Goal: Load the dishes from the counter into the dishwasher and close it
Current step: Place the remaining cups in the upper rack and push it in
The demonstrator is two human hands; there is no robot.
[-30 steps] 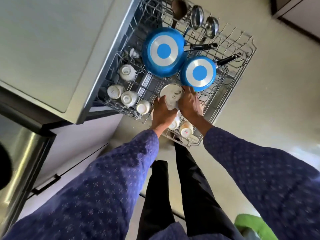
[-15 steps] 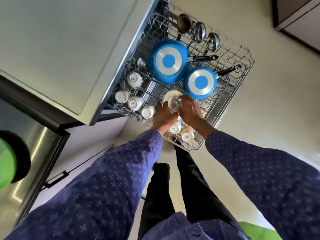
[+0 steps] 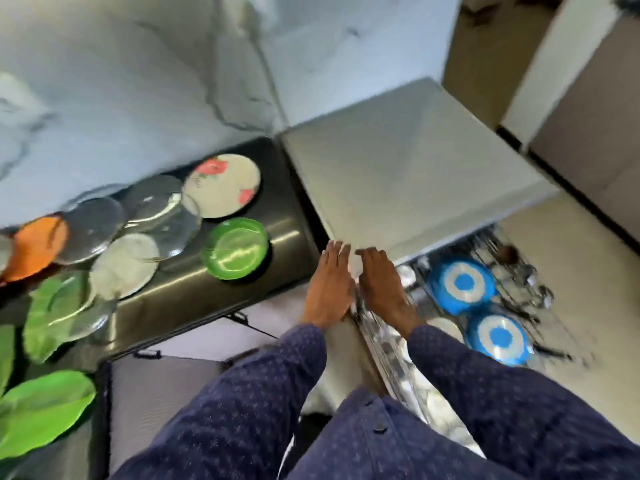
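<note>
My left hand (image 3: 329,285) and my right hand (image 3: 382,284) hover side by side with straight fingers and hold nothing, over the front corner of the dishwasher top (image 3: 408,168). To their right the pulled-out wire rack (image 3: 519,271) carries two upturned blue pans (image 3: 462,284) (image 3: 498,337), ladles at its far end and a pale lid (image 3: 445,327) beside my right sleeve. On the dark counter (image 3: 287,230) to the left lie a flowered plate (image 3: 221,185), a green bowl (image 3: 235,252), glass plates (image 3: 162,216), an orange plate (image 3: 34,247) and green plates (image 3: 45,410).
A marbled wall (image 3: 138,81) rises behind the counter. White cabinet fronts with dark handles (image 3: 242,318) sit below the counter. Beige floor (image 3: 571,289) spreads right of the rack, with cabinets (image 3: 588,98) beyond. The picture is blurred by motion.
Both hands have let go of the pale lid in the rack and lifted away toward the counter. The view swung left, so the counter with its plates now shows.
</note>
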